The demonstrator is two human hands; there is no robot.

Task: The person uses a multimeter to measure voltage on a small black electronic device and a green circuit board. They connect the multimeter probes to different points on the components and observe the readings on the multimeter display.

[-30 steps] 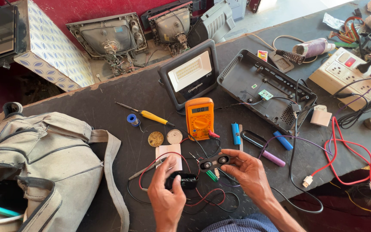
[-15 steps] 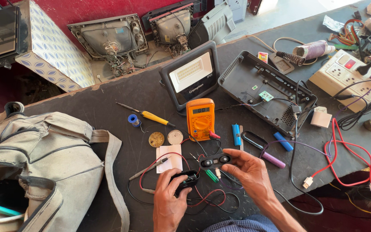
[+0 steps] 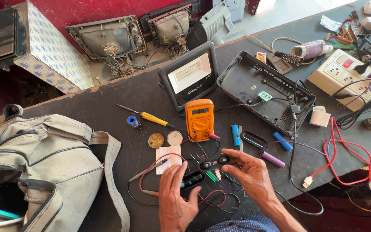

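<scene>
Between both hands' fingers point(image 3: 227, 151) lie two black casings point(image 3: 214, 163) (touching them)

place: electronics repair workshop, probably | signs: multimeter point(image 3: 199, 120), old picture tubes point(image 3: 107, 41), soldering iron point(image 3: 144, 115)

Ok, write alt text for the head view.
Over a dark workbench, the left hand holds a small black casing while the right hand holds a black two-button strip. An orange multimeter, flood light and wires lie behind.

left hand point(image 3: 174, 193) palm down, fingers curled, right hand point(image 3: 250, 172) palm up
</scene>
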